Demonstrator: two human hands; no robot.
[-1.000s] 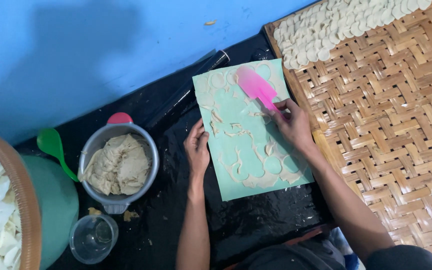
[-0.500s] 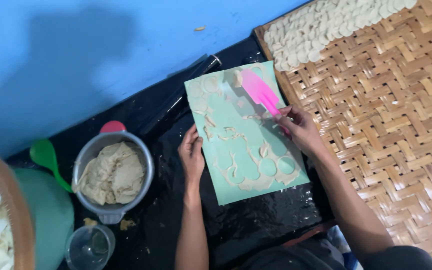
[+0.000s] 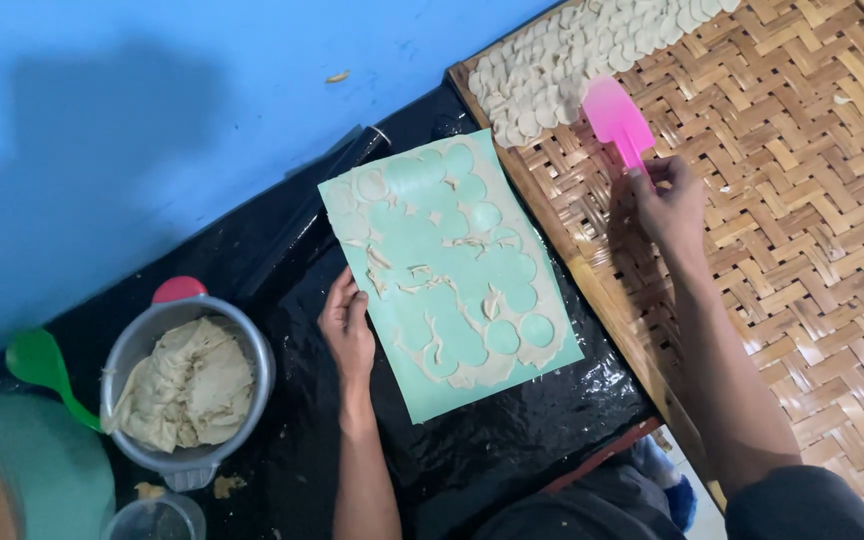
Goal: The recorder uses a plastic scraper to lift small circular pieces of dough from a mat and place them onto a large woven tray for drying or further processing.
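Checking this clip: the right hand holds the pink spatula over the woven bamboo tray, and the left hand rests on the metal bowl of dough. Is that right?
Not quite. In the head view the left hand rests on the edge of the pale green cutting mat with dough scraps, not on the round metal bowl of dough, which sits apart. The right hand does hold the pink silicone spatula over the woven bamboo tray.

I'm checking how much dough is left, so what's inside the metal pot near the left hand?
The metal pot holds a crumpled lump of beige dough filling most of it. The pot's bottom and anything beneath the dough are covered, so they cannot be seen.
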